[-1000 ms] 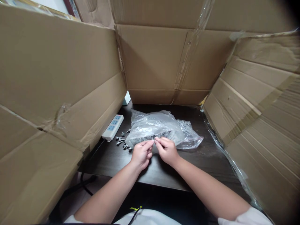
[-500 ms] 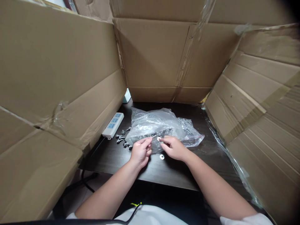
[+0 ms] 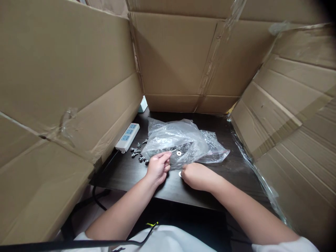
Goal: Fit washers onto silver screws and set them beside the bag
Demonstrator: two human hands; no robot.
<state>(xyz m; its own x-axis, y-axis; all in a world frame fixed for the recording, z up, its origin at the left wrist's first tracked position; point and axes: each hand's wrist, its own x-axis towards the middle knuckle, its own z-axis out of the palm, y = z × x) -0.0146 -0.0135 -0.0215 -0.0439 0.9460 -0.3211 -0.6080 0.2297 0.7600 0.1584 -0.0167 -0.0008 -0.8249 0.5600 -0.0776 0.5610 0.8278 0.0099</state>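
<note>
cardboard walls ring the dark table (image 3: 210, 185); right hand (image 3: 195, 176), fingers curled together onto the washer (image 3: 180, 174), should pinch its rim; left hand (image 3: 157, 168) pinches something too small to make out.

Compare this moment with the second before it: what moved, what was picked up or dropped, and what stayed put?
The hands, fingertips together a second ago, parted. The right hand drew back toward the body and came down on the washer lying on the desk. Another washer now lies on the plastic bag. The left hand stayed by the bag's edge; the loose screws and power strip did not move.
</note>
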